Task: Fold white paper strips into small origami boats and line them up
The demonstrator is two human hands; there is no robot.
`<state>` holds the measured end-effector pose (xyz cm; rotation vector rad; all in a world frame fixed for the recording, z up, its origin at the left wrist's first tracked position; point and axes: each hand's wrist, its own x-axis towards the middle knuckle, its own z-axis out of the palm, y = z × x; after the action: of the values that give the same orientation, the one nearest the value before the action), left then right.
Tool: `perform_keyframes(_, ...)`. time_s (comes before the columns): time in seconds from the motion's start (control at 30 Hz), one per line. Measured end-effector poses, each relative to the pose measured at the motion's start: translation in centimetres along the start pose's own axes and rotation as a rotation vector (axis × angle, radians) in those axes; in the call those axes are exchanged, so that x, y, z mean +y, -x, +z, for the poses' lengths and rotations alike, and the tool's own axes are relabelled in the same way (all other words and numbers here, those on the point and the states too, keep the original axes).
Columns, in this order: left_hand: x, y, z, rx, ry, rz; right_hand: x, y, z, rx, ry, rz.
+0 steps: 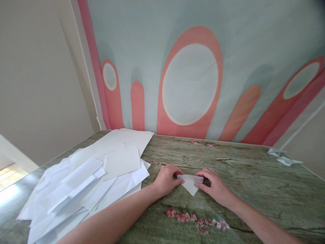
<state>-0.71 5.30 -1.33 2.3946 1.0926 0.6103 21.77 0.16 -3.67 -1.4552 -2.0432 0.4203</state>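
Note:
A small folded piece of white paper (191, 183) is held between my two hands above the table, its shape a triangle with the tip pointing toward me. My left hand (167, 179) pinches its left corner between thumb and fingers. At the opposite corner, my right hand (214, 185) grips the paper the same way. Creases run across the paper's face. The back of the paper is hidden from me.
A large spread pile of white paper sheets (122, 162) covers the table's left side. Two small folded paper pieces (289, 161) lie at the far right edge. The wood-patterned table (254, 176) carries printed pink flowers and meets a patterned wall panel (142, 44) behind.

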Motion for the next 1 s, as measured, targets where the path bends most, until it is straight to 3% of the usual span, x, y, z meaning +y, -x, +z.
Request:
perform_keyframes(0.5, 0.2, 0.3, 0.0, -0.032, -0.077, 0.149, -0.7, 0.0, -0.4, -0.075, 0.008, -0.085)
perform_keyframes(1.0, 1.5, 1.0, -0.1, -0.081, -0.392, 0.33, -0.7, 0.3, -0.1, -0.07, 0.124, -0.206)
